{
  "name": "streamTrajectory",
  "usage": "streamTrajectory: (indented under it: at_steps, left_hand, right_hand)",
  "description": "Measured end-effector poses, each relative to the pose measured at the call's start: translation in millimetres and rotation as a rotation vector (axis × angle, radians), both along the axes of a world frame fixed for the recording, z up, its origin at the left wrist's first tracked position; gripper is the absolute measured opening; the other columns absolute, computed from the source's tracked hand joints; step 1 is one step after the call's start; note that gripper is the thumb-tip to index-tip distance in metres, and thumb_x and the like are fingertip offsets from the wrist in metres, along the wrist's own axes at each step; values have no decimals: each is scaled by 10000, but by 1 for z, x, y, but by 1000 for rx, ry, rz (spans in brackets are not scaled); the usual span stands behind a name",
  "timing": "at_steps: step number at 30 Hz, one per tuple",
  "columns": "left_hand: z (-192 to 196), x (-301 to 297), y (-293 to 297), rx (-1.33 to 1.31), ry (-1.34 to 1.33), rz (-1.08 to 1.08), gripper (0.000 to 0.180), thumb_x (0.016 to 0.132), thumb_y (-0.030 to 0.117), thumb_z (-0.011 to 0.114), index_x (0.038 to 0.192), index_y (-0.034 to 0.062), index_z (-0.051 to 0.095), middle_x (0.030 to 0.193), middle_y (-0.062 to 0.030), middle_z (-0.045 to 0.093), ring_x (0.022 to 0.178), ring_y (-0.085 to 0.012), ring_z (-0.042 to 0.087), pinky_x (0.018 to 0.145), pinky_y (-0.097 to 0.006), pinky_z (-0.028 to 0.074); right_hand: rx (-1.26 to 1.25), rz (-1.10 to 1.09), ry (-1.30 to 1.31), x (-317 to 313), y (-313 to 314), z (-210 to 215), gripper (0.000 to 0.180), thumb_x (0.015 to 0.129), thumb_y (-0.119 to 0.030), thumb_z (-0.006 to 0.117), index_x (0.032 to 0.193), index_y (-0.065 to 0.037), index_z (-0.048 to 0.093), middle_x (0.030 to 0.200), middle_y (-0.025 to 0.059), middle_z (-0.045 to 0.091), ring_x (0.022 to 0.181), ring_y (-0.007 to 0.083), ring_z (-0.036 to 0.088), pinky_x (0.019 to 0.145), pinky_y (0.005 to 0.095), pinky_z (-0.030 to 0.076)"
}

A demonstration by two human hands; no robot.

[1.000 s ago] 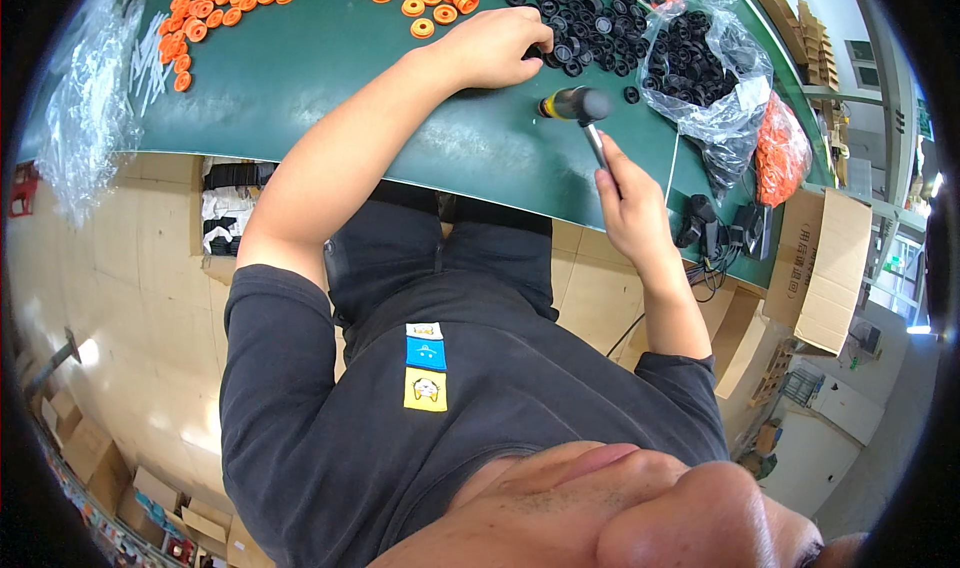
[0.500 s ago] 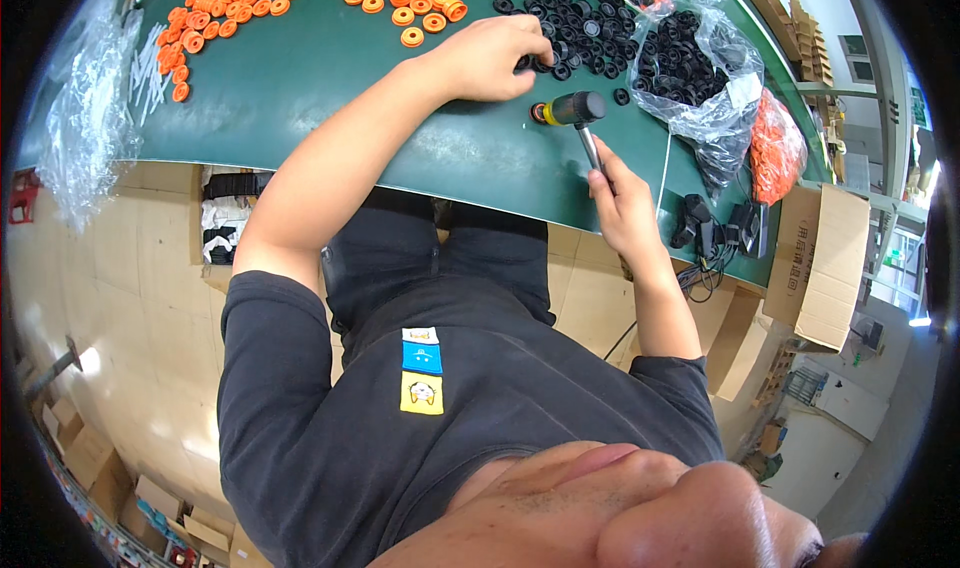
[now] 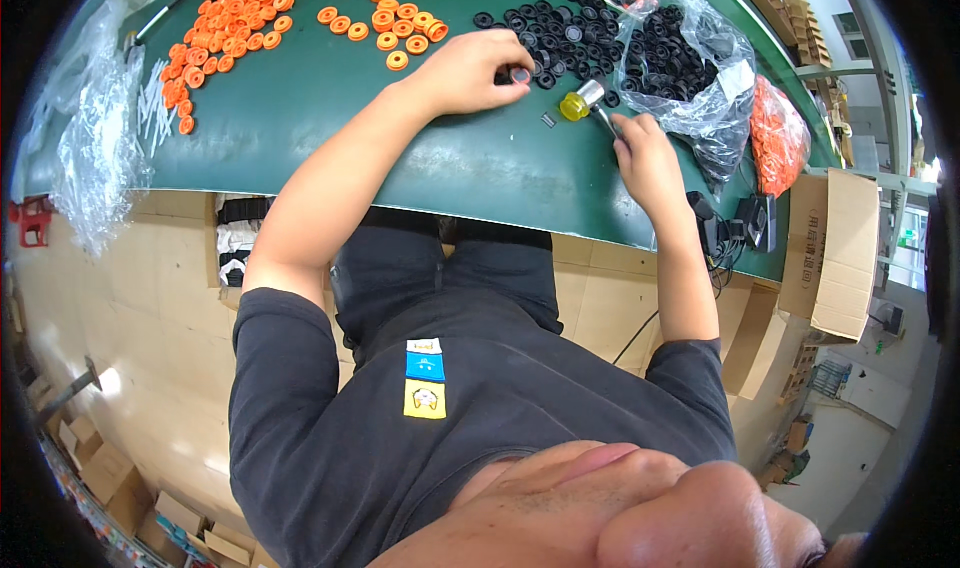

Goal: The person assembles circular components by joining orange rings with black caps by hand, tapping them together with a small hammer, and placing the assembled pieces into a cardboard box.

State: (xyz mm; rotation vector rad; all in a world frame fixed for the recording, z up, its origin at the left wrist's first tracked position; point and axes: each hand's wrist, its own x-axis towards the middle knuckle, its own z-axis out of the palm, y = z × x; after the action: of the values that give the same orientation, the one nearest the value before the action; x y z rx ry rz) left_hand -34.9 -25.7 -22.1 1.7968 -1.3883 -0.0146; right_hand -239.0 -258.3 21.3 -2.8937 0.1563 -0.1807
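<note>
My left hand (image 3: 468, 68) rests on the green table (image 3: 330, 118) and pinches a small black wheel (image 3: 519, 74) at the edge of a pile of loose black wheels (image 3: 560, 28). My right hand (image 3: 645, 158) grips the handle of a small mallet (image 3: 585, 100) with a yellow and silver head, held just right of the left hand. A tiny dark part (image 3: 548, 120) lies on the table below the mallet head.
Orange wheels (image 3: 225, 38) lie scattered at the table's far left and centre. A clear bag of black wheels (image 3: 690, 58) and a bag of orange parts (image 3: 780, 138) sit at the right. Crumpled clear plastic (image 3: 95, 158) hangs at the left edge. Cardboard boxes (image 3: 830, 258) stand right.
The left hand has picked a black wheel out of the pile and drawn it slightly toward me. The mallet head has swung up and nearer to that hand.
</note>
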Motion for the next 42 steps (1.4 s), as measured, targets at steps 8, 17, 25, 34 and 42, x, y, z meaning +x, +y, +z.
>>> streamTrajectory:
  at_steps: [8, 17, 25, 34, 42]
  left_hand:
    - [-10, 15, -4, -179, 115, 254, 247, 807, 115, 709, 1042, 40, 686, 979, -86, 623, 859, -205, 666, 810, -327, 558]
    - [10, 27, -7, -236, -86, 372, 254, 816, 72, 736, 1062, 21, 699, 993, -102, 685, 885, -202, 711, 812, -310, 567]
    - [116, 69, -34, -386, 357, 741, 427, 904, 60, 691, 1296, -23, 543, 1159, -98, 614, 979, -173, 607, 893, -309, 509]
    - [163, -74, 23, -820, -147, 93, 440, 941, 166, 556, 1261, -136, 537, 1235, -155, 647, 1171, -228, 605, 1063, -408, 423]
    - [142, -69, 2, -849, -226, 267, 368, 920, 148, 584, 1200, -92, 581, 1189, -138, 653, 1110, -219, 620, 995, -395, 457]
  right_hand:
    - [141, 240, -312, 74, 37, -20, 329, 805, -117, 735, 1121, -35, 697, 971, 150, 628, 949, 354, 624, 860, 447, 508]
    - [139, 256, -372, 82, 42, -43, 280, 746, -118, 765, 1020, -88, 715, 917, 82, 603, 931, 291, 611, 828, 434, 473]
    - [199, 257, -384, 75, 32, -47, 271, 738, -147, 781, 992, -86, 709, 911, 82, 596, 931, 292, 608, 829, 431, 470]
    - [175, 261, -407, 72, 31, -48, 261, 733, -152, 786, 975, -91, 710, 918, 79, 606, 932, 287, 605, 830, 426, 457]
    - [170, 296, -384, 83, 40, -47, 251, 762, -205, 768, 992, -112, 725, 923, 76, 614, 961, 283, 612, 844, 431, 457]
